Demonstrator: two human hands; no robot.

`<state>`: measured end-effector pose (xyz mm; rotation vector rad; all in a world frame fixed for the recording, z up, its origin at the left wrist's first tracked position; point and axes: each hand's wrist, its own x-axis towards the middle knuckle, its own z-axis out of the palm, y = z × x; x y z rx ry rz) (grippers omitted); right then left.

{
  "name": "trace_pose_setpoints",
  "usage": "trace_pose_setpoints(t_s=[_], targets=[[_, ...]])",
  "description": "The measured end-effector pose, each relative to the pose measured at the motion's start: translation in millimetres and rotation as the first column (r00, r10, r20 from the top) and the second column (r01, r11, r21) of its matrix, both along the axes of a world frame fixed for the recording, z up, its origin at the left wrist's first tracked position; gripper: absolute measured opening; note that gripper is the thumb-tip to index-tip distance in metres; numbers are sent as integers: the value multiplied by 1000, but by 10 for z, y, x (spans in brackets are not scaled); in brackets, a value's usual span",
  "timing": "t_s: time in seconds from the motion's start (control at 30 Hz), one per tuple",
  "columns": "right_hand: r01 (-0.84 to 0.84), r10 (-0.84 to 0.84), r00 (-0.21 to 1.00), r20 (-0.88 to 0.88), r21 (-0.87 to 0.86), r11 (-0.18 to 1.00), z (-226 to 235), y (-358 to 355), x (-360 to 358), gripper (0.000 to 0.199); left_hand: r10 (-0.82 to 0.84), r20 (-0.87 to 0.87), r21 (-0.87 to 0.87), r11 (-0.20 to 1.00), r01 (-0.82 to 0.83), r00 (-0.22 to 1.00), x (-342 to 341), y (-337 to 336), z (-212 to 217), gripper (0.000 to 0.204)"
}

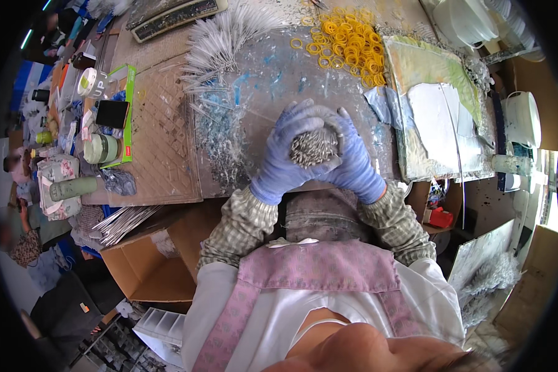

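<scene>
One bundle of thin sticks (314, 149) is located between two blue-gloved hands, over the worktable (270, 68). The left hand (280, 162) curls its fingers around the bundle's left side; the right hand (357, 162) encloses the right side. Beyond them: one spread of pale sticks (220, 46), too dense to count; one heap of yellow rings (355, 46), dozens.

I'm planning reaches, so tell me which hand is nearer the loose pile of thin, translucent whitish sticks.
Left. In view, the blue-gloved left hand sits below and right of the pile; the blue-gloved right hand sits farther right.
</scene>
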<state>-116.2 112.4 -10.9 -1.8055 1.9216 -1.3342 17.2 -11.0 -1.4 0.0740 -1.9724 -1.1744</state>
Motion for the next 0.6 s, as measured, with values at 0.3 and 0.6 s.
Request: trace_pose_setpoints(t_s=[0.3, 0.6], targets=[[66, -22, 983, -182, 241, 968, -233, -52, -118, 102, -72, 213, 399, 917, -20, 975, 23, 249, -433, 101], [-186, 176, 983, 59, 353, 917, 171, -39, -110, 97, -214, 106, 365, 917, 162, 971, 67, -11, 112, 64]])
